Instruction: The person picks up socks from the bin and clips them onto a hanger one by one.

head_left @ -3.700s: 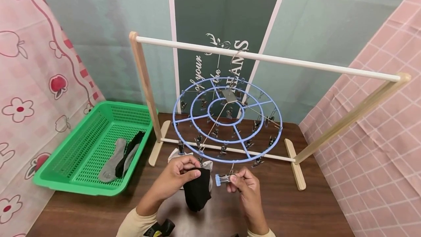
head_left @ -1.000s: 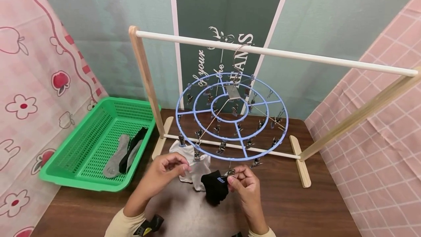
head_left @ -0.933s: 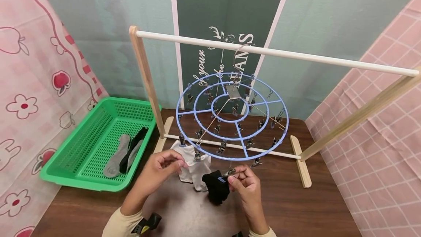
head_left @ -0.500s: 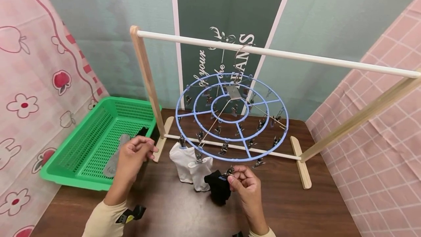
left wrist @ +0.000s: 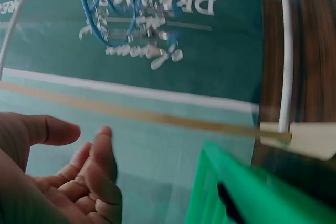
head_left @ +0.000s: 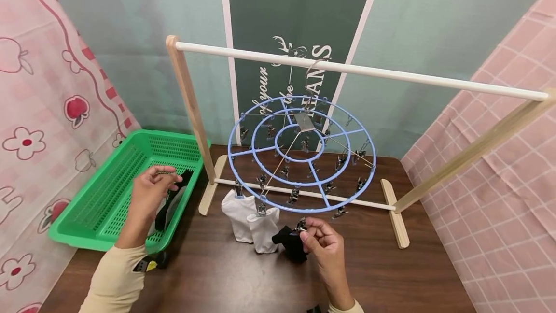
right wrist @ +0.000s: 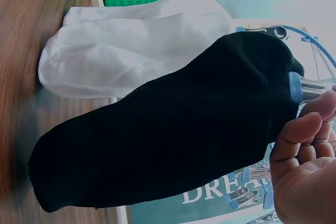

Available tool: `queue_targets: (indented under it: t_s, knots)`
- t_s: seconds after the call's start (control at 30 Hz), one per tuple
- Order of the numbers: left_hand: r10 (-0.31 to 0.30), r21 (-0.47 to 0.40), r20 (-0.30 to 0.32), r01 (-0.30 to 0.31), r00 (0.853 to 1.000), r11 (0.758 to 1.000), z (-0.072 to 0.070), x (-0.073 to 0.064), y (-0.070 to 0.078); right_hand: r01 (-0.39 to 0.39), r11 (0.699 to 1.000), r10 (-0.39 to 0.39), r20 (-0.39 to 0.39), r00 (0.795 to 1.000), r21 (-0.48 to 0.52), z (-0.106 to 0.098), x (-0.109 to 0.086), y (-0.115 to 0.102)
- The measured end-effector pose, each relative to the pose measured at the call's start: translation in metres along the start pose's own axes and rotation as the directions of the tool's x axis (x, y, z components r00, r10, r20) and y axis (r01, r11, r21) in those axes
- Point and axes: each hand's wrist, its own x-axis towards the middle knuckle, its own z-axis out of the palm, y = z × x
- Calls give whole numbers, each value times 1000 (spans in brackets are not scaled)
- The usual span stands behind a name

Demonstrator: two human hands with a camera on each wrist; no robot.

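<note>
Tabletop point(head_left: 226, 281) beneath three clipped socks point(head_left: 264, 234)

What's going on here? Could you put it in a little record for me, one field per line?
Right hand: pinches a clip that grips a black sock
Left hand: over the green basket, holding nothing
Already hanging: two white socks, clipped to the round blue hanger
In basket: grey and black socks, partly hidden
Support: wooden rack with white bars
</note>
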Motion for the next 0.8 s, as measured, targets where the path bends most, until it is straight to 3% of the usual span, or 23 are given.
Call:
queue_targets:
  t_s: [0.1,0.2,0.37,0.5,0.67,0.8]
  knots:
    - [-41,166,28,36,999,985,-9,11,-4,-2,1000,2,1,1000,-15,0,0,0]
    - [-102,319,85,70,991,945,-14,21,-7,-7,1000,7,-8,1000,-30,0,0,0]
    - [-226,509,188,102,956,855,-14,34,-7,-34,998,33,-23,999,-56,0,1,0]
    - [-298,568,230,121,927,814,-13,45,-9,-60,996,58,-29,998,-72,2,2,0]
    - [-352,565,263,152,899,811,-13,58,-16,-81,994,79,-34,996,-73,3,1,0]
    - [-347,485,309,167,885,859,-15,65,-21,-85,993,82,-36,996,-78,3,2,-1]
